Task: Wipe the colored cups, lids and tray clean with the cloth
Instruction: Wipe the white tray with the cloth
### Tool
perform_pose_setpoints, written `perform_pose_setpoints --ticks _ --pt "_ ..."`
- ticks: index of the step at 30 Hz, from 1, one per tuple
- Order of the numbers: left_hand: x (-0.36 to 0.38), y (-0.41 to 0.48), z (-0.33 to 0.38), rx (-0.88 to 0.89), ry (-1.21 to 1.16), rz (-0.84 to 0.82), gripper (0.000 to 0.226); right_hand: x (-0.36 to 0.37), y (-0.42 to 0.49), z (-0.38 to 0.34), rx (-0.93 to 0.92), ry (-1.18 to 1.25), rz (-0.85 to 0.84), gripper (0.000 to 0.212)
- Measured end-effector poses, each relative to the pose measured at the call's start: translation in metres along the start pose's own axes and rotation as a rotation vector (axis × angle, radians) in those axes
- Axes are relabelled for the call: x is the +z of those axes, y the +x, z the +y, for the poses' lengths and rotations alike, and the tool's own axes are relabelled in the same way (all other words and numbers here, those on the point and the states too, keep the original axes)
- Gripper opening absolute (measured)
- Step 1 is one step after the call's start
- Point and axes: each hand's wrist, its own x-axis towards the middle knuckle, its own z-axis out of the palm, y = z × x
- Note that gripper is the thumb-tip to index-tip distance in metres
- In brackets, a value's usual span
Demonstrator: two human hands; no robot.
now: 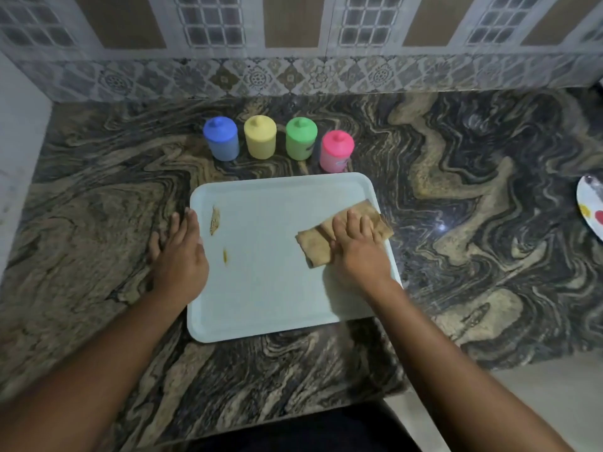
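A pale blue tray [267, 288] lies on the marbled counter with two brown smears near its left side. My right hand [359, 246] presses flat on a folded brown cloth [311, 247] at the tray's right edge. My left hand [179, 252] rests on the tray's left rim with straight fingers. Behind the tray stand a blue cup [222, 138], a yellow cup [260, 137], a green cup [301, 138] and a pink cup [336, 151], each with its lid on.
A white plate [590, 207] with coloured spots pokes in at the right edge. A tiled wall [293, 76] closes the counter at the back, and a white wall [16, 158] stands at the left. The counter's front edge [293, 415] is near my body.
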Motion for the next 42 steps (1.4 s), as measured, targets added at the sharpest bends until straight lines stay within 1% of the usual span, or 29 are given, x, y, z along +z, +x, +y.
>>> perform_pose_setpoints --ticks 2,5,7,9,11,13,15,17,19,21,23,25,27,29,30,31,33,35,36,37,39,42 --pt "-0.001 0.001 -0.006 0.047 0.014 -0.034 0.059 -0.003 0.035 -0.035 0.032 0.024 0.022 0.055" --pt "-0.004 0.001 -0.006 0.097 0.021 -0.056 0.060 0.008 0.065 -0.086 -0.064 0.018 0.038 0.056" --pt "-0.005 0.000 -0.005 0.088 0.001 -0.029 0.064 0.021 0.061 -0.116 -0.212 0.052 0.015 0.057" --pt "-0.006 0.000 -0.005 0.086 -0.001 0.001 0.063 0.034 0.038 -0.131 -0.415 0.086 -0.047 0.059" --pt "-0.006 -0.001 -0.007 0.087 0.008 0.011 0.062 0.043 0.005 -0.124 -0.619 0.064 -0.106 0.057" --pt "-0.006 0.000 -0.008 0.083 0.015 0.006 0.062 0.043 -0.016 -0.100 -0.724 0.024 -0.135 0.056" --pt "-0.006 0.001 -0.007 0.085 0.021 -0.002 0.061 0.036 -0.018 -0.081 -0.717 0.012 -0.143 0.053" --pt "-0.005 0.002 -0.006 0.082 0.030 -0.008 0.061 0.032 -0.001 -0.082 -0.612 0.006 -0.126 0.054" --pt "-0.005 0.001 -0.005 0.081 0.024 -0.031 0.059 0.028 0.027 -0.105 -0.477 0.009 -0.085 0.057" --pt "-0.003 0.000 -0.006 0.080 0.017 -0.029 0.058 0.024 0.058 -0.139 -0.411 -0.004 -0.074 0.054" --pt "-0.003 0.000 -0.010 0.082 0.020 -0.016 0.060 0.026 0.077 -0.169 -0.445 0.001 -0.095 0.058" --pt "-0.003 0.000 -0.013 0.092 0.004 -0.012 0.067 0.031 0.077 -0.180 -0.547 0.006 -0.127 0.063" --pt "-0.006 -0.002 -0.013 0.099 -0.028 -0.030 0.072 0.035 0.057 -0.165 -0.723 -0.001 -0.146 0.060" --pt "-0.007 -0.002 -0.012 0.090 -0.026 -0.033 0.067 0.034 0.042 -0.132 -0.886 -0.008 -0.166 0.056" --pt "-0.007 -0.002 -0.011 0.091 -0.022 -0.026 0.065 0.030 0.040 -0.116 -0.924 -0.003 -0.175 0.055" --pt "-0.007 -0.001 -0.010 0.095 -0.021 -0.022 0.063 0.026 0.042 -0.105 -0.918 0.002 -0.169 0.054" --pt "-0.006 -0.001 -0.010 0.094 -0.015 -0.020 0.062 0.021 0.057 -0.104 -0.812 -0.016 -0.123 0.056" --pt "-0.004 0.000 -0.011 0.093 -0.009 -0.021 0.062 0.020 0.076 -0.124 -0.649 -0.009 -0.086 0.057" --pt "-0.004 0.000 -0.011 0.090 -0.009 -0.017 0.062 0.021 0.082 -0.139 -0.596 0.010 -0.089 0.056" --pt "-0.003 0.000 -0.011 0.085 -0.013 -0.010 0.062 0.023 0.083 -0.152 -0.591 0.039 -0.092 0.056" --pt "-0.004 -0.001 -0.011 0.076 -0.029 -0.005 0.065 0.029 0.071 -0.165 -0.681 0.108 -0.101 0.060" --pt "-0.005 -0.002 -0.010 0.074 -0.033 -0.006 0.061 0.033 0.032 -0.133 -0.897 0.151 -0.118 0.059"
